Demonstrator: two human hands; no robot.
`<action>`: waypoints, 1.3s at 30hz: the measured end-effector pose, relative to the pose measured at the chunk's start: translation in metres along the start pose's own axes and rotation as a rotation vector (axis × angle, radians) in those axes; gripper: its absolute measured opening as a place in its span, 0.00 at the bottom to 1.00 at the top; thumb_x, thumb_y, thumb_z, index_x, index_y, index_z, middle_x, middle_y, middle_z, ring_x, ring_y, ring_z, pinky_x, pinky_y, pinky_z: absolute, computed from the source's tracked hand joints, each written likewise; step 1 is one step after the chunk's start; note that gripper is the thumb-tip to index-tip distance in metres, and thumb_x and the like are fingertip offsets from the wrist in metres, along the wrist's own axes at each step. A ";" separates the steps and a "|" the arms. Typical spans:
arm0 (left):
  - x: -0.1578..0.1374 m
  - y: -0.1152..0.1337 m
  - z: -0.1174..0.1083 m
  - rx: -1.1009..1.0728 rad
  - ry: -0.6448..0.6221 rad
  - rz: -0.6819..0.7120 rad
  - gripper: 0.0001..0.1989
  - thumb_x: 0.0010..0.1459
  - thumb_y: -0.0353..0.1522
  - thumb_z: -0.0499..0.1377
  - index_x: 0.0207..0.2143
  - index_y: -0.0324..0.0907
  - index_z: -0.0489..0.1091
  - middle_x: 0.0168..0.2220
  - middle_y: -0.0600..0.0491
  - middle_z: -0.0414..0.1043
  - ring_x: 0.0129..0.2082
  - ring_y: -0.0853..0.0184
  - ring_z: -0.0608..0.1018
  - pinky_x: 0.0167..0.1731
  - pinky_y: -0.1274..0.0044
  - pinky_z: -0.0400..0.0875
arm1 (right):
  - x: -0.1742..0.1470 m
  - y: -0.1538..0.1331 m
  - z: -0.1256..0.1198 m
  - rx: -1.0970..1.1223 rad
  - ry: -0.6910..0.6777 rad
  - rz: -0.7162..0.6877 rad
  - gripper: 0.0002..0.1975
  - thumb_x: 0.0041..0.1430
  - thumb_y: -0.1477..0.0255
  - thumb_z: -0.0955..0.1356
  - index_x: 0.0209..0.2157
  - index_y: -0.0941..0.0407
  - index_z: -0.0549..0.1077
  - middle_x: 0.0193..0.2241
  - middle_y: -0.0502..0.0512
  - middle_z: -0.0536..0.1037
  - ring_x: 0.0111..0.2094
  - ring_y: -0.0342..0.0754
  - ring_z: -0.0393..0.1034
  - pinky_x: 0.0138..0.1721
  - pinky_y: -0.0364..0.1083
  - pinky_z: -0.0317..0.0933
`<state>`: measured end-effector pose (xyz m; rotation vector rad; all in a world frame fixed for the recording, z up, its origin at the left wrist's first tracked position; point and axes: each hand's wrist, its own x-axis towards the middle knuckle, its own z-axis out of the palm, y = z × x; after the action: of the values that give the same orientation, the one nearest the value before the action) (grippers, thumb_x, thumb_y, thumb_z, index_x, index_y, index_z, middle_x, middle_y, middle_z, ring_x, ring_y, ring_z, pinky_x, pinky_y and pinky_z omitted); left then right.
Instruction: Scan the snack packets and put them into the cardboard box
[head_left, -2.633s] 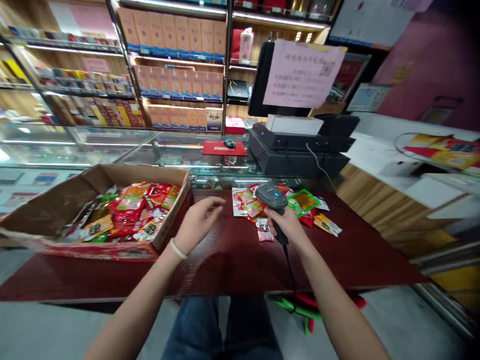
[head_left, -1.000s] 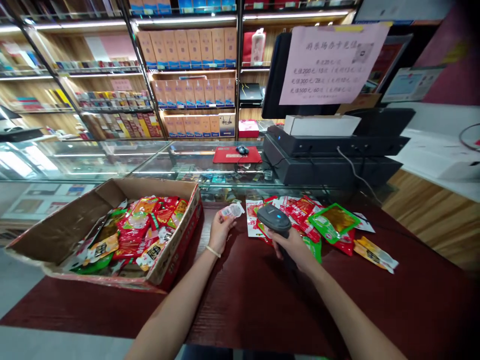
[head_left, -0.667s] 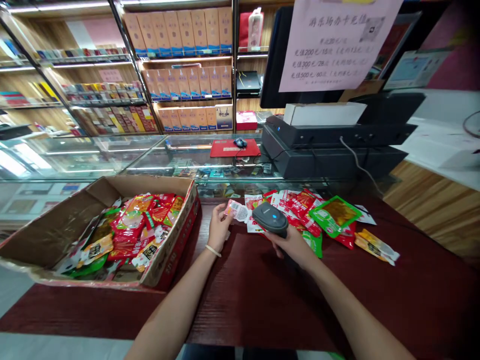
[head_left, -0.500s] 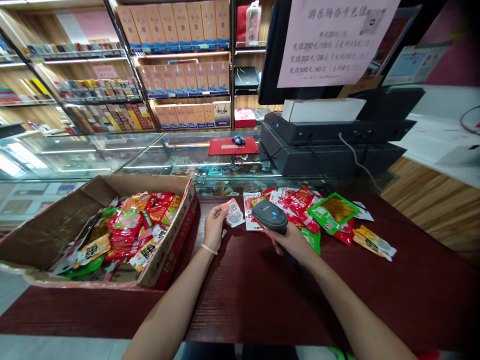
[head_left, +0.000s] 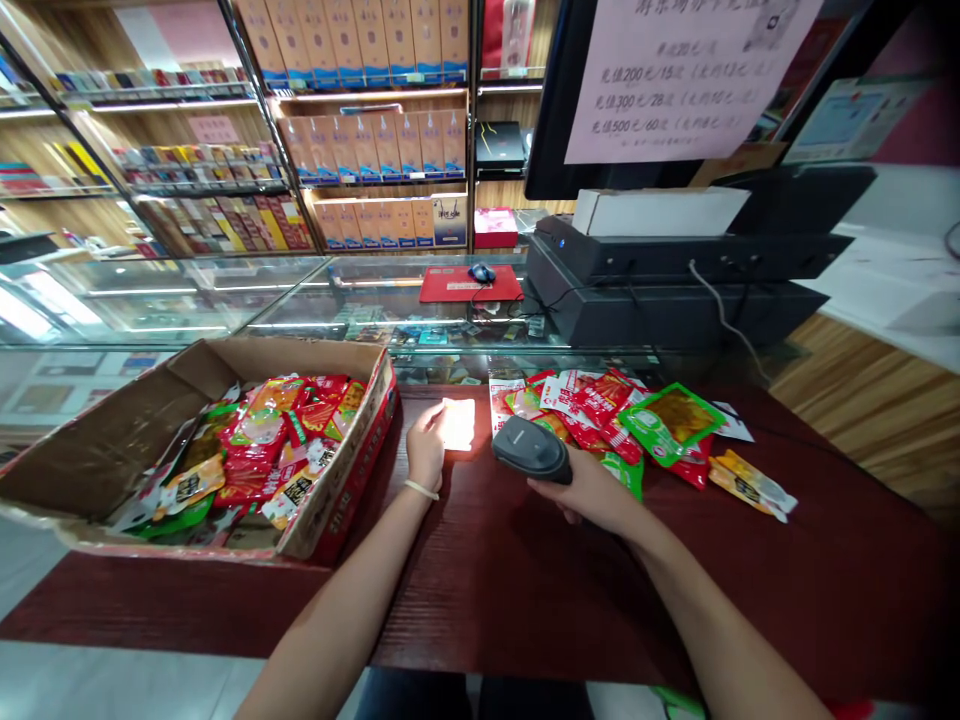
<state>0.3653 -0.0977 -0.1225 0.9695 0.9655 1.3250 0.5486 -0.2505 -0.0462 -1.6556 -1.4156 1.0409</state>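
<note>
My left hand (head_left: 427, 447) pinches the edge of a small snack packet (head_left: 458, 424) just above the dark red table. Bright light washes out the packet's face, so its print cannot be read. A grey handheld barcode scanner (head_left: 531, 448) is in my right hand (head_left: 589, 492), fingers wrapped around its handle, its head pointing left at the packet. A small gap separates scanner and packet. Behind the scanner lies a loose pile of snack packets (head_left: 604, 400), red, white and green. To the left, a cardboard box (head_left: 360, 470) holds several more colourful packets (head_left: 251, 455).
A yellow packet (head_left: 752, 484) lies at the pile's right end. Behind the table (head_left: 480, 580) runs a glass counter (head_left: 300, 305) with a mouse (head_left: 481, 273) on a red mat (head_left: 442, 285). A black cash drawer unit (head_left: 675, 310) stands under a monitor bearing a pink notice (head_left: 675, 90).
The packet has turned from readable to brightly lit by the scanner. The scanner has shifted slightly left and down, and its blue light no longer shows. The camera view has tilted slightly.
</note>
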 end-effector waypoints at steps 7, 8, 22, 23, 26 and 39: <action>0.001 0.000 -0.001 -0.005 -0.048 0.010 0.22 0.47 0.43 0.69 0.40 0.37 0.77 0.36 0.48 0.80 0.31 0.67 0.78 0.32 0.78 0.71 | -0.001 0.000 -0.001 0.144 0.055 0.027 0.26 0.50 0.65 0.74 0.51 0.53 0.70 0.14 0.42 0.71 0.10 0.43 0.63 0.11 0.40 0.55; 0.001 -0.001 -0.002 0.000 -0.051 0.016 0.22 0.47 0.44 0.69 0.40 0.37 0.76 0.35 0.49 0.79 0.30 0.67 0.78 0.31 0.78 0.71 | 0.000 0.000 -0.001 0.158 0.069 0.026 0.24 0.50 0.64 0.74 0.49 0.53 0.70 0.14 0.42 0.70 0.11 0.43 0.63 0.11 0.40 0.55; -0.056 0.140 0.001 0.022 -0.224 0.209 0.17 0.54 0.43 0.66 0.42 0.42 0.71 0.36 0.51 0.77 0.30 0.67 0.77 0.29 0.78 0.70 | 0.006 -0.003 0.006 0.339 0.163 -0.073 0.25 0.46 0.48 0.74 0.26 0.53 0.63 0.13 0.45 0.67 0.11 0.42 0.61 0.13 0.42 0.54; -0.058 0.160 -0.009 0.057 -0.220 0.261 0.16 0.54 0.41 0.66 0.41 0.43 0.71 0.35 0.51 0.76 0.30 0.67 0.77 0.30 0.78 0.71 | 0.006 -0.004 0.007 0.342 0.167 -0.083 0.25 0.46 0.48 0.74 0.26 0.53 0.63 0.13 0.45 0.68 0.11 0.42 0.61 0.12 0.42 0.54; -0.047 0.205 -0.052 0.254 -0.083 0.447 0.13 0.55 0.39 0.65 0.40 0.42 0.73 0.35 0.52 0.76 0.32 0.66 0.78 0.34 0.76 0.73 | 0.007 -0.010 0.011 0.346 0.162 -0.092 0.25 0.45 0.48 0.74 0.25 0.53 0.64 0.15 0.46 0.68 0.11 0.42 0.61 0.12 0.41 0.54; 0.025 0.210 -0.160 0.399 0.143 0.481 0.20 0.54 0.39 0.62 0.47 0.38 0.70 0.43 0.45 0.77 0.42 0.62 0.81 0.44 0.69 0.75 | 0.020 -0.022 0.013 0.351 0.136 -0.158 0.21 0.52 0.53 0.73 0.24 0.55 0.68 0.15 0.47 0.69 0.13 0.43 0.63 0.14 0.43 0.56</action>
<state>0.1475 -0.0681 0.0259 1.4951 1.1803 1.6492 0.5291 -0.2274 -0.0342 -1.3133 -1.1774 1.0004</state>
